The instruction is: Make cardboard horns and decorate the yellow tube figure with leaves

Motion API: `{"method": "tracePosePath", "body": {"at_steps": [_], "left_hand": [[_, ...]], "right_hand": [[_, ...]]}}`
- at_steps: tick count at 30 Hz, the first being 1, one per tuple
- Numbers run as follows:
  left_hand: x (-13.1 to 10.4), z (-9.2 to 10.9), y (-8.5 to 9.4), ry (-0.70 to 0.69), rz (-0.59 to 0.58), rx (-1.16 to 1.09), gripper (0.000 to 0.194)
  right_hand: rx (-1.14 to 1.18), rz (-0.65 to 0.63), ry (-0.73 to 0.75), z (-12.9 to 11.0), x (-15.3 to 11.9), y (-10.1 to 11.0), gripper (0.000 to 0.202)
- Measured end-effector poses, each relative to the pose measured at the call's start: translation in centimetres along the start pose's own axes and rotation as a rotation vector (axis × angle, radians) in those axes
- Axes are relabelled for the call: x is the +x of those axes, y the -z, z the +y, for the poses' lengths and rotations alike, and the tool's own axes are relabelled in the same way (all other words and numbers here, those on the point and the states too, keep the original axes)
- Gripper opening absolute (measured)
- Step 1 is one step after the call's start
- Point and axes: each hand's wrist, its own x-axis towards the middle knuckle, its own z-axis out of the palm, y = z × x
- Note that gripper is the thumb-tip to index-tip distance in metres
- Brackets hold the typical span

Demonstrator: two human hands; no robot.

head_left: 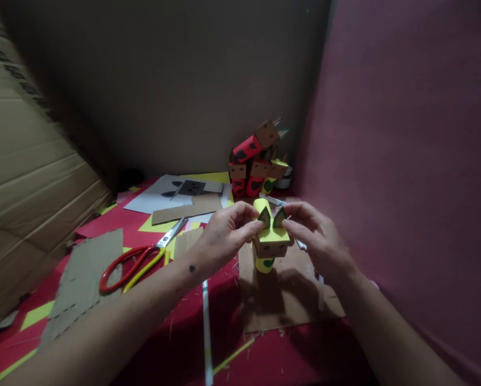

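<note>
Between my hands stands a cardboard animal figure (271,244) with a yellow-topped box head, two green-edged pointed ears and a yellow tube body bearing a green heart. My left hand (234,228) pinches the ear on the left with thumb and finger. The ear on the right is pinched by my right hand (318,236) in the same way. Beneath the figure lies a brown cardboard sheet (260,305). Part of the tube body is hidden behind the head.
Red-handled scissors (135,262) lie on the left, near a grey cardboard piece (85,281). White paper (152,195) and a cardboard strip (187,209) are behind them. Several red and yellow figures (254,171) are stacked at the back. A pink wall (405,161) rises at right.
</note>
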Motion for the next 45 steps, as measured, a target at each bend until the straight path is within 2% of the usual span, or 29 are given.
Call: {"method": "tracePosePath", "body": {"at_steps": [9, 27, 35, 45], "left_hand": [[-0.3, 0.4, -0.5, 0.012, 0.037, 0.035, 0.013], [-0.3, 0.3, -0.4, -0.025, 0.097, 0.157, 0.013], [-0.3, 0.4, -0.4, -0.036, 0.094, 0.202, 0.015], [-0.1, 0.3, -0.5, -0.023, 0.066, 0.154, 0.014]], "right_hand": [[0.036, 0.050, 0.019, 0.7, 0.7, -0.5, 0.009], [0.071, 0.042, 0.007, 1.1, 0.5, -0.7, 0.007], [0.074, 0.036, 0.007, 1.0, 0.4, -0.8, 0.007], [0.084, 0.037, 0.003, 0.9, 0.4, -0.7, 0.007]]}}
